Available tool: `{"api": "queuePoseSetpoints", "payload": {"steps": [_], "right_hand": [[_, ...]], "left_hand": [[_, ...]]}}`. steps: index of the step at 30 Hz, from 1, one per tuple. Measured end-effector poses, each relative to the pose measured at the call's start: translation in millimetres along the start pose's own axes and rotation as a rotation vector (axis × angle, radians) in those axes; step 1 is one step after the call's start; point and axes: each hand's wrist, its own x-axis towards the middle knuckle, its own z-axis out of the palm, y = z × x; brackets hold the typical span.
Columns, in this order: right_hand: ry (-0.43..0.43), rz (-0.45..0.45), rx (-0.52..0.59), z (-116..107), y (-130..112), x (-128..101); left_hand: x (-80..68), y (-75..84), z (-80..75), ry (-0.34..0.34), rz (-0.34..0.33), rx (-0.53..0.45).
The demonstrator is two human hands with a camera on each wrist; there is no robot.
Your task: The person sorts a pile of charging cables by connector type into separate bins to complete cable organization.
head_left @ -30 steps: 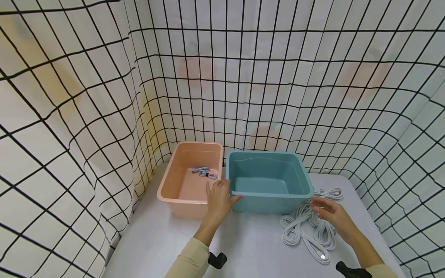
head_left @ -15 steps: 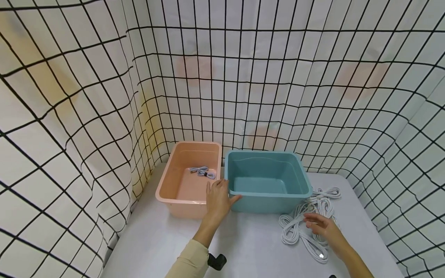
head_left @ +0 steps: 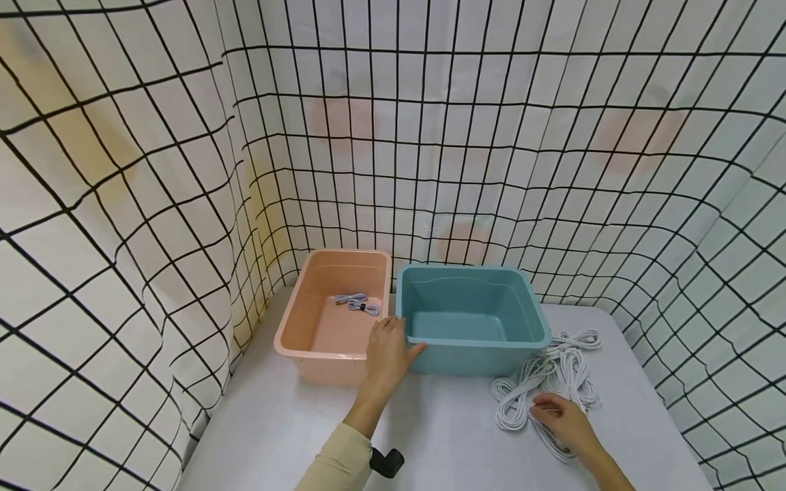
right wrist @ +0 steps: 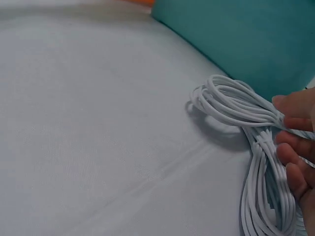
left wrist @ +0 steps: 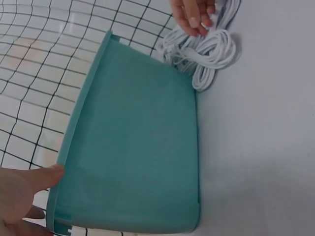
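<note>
My left hand (head_left: 388, 351) holds the near left corner of a teal plastic bin (head_left: 482, 358), fingers and thumb on its rim; the left wrist view shows the thumb (left wrist: 50, 174) on the outer edge. Several bundles of white cable (head_left: 514, 406) lie overlapping on the table, in front of the bin's right end and beside it. Just over the bundles, my right hand (head_left: 568, 424) has loosely bent fingers. In the right wrist view, its thumb (right wrist: 291, 104) and fingers are parted beside the tied middle of a looped cable bundle (right wrist: 229, 105).
Left of the teal bin stands a peach bin (head_left: 331, 372), with two small tied cables (head_left: 364, 307) in it. A black net (head_left: 467, 145) over white sheeting rises behind and at both sides of the white table (head_left: 454, 429).
My right hand has moved left and toward me over the cable bundles, coming lower, its fingers bending more. The left hand stays at the teal bin's corner.
</note>
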Motion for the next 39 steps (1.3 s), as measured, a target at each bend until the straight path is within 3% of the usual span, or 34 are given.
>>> {"api": "queuePoseSetpoints", "payload": {"steps": [14, 20, 30, 39], "right_hand": [[0.04, -0.062, -0.184, 9, -9, 2], [0.058, -0.093, -0.287, 15, -14, 4], [0.064, 0.029, -0.39, 23, -29, 8], [0.102, 0.006, -0.387, 7, -39, -2]], "left_hand": [[-2.6, 7.0, 0.8, 0.024, 0.013, 0.022], [-1.6, 6.2, 0.3, -0.007, -0.018, -0.005], [0.2, 2.1, 0.1, -0.005, -0.006, 0.007], [0.0, -0.2, -1.9, 0.0, 0.0, 0.007]]}}
